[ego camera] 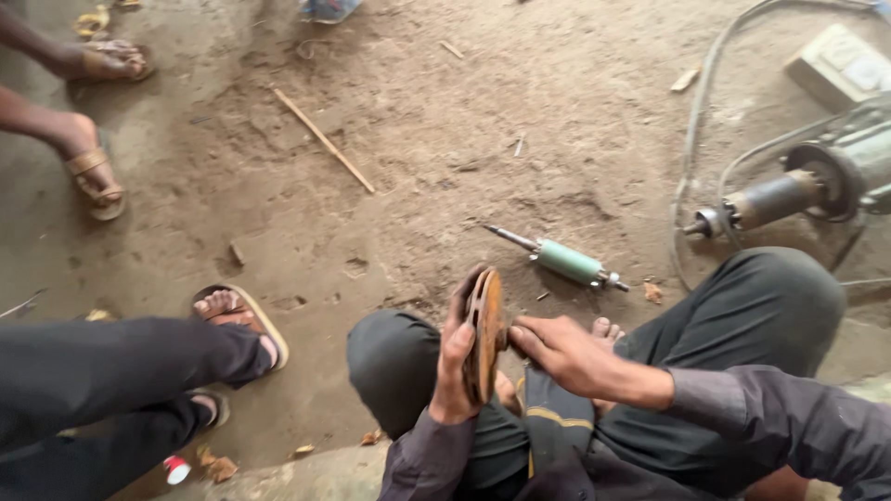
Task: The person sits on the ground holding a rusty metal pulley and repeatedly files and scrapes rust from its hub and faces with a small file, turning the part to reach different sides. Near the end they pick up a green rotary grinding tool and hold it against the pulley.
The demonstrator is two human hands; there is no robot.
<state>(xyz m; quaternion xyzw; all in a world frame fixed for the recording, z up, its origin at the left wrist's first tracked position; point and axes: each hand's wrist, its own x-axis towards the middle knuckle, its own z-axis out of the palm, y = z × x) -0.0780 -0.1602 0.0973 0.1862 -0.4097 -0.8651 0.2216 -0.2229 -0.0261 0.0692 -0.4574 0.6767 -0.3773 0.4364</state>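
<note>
Two hands' fingers pinch a rusty round metal disc (484, 334) edge-up over dusty ground (418, 158).

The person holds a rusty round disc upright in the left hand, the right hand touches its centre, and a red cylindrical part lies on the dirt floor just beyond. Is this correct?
Not quite: the cylindrical part on the dirt floor is pale green, not red, as the head view shows. The rest holds: the left hand holds the rusty round disc upright and the right hand touches its centre.
</note>
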